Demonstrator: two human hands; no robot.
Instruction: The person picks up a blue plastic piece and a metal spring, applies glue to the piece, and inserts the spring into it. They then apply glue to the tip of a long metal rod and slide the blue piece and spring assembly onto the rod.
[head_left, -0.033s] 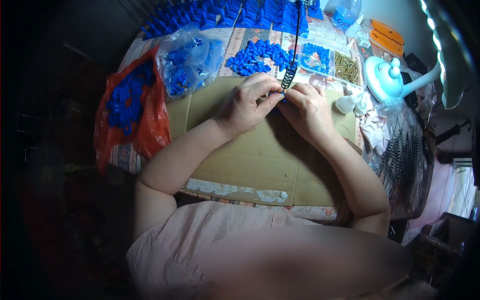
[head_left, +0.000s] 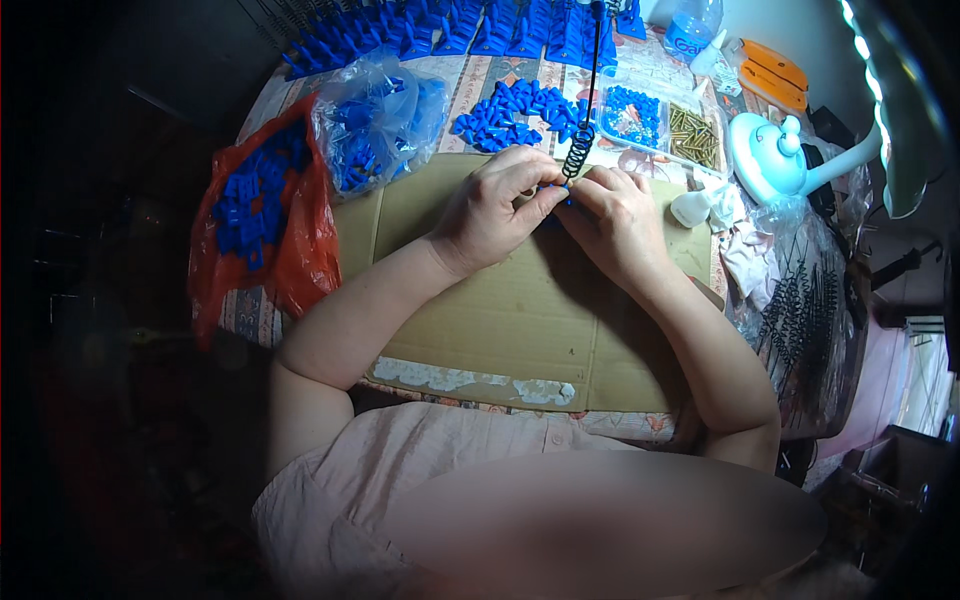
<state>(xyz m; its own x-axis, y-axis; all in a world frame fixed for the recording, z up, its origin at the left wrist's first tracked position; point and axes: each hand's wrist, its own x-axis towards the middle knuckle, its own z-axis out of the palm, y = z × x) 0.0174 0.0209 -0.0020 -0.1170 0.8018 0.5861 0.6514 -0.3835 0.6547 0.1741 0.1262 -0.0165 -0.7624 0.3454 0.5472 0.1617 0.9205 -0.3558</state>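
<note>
My left hand [head_left: 502, 205] and my right hand [head_left: 622, 222] meet above the cardboard sheet, fingertips pinched together. Between them sits a small blue plastic piece [head_left: 567, 190], mostly covered by my fingers. A black coil spring [head_left: 577, 152] with a long straight rod rises from this piece, its lower end at my fingertips. Both hands are closed on the blue piece; how each finger grips it is partly hidden.
Cardboard [head_left: 470, 310] lies under my hands. Beyond are loose blue cone-shaped parts [head_left: 500, 112], a compartment box [head_left: 664, 150] of blue bits and brass pins, and blue assemblies [head_left: 520, 35]. Red bag [head_left: 315, 245] and clear bag [head_left: 405, 110] stand left; lamp [head_left: 765, 155], white bottle [head_left: 688, 209], black springs [head_left: 795, 315] right.
</note>
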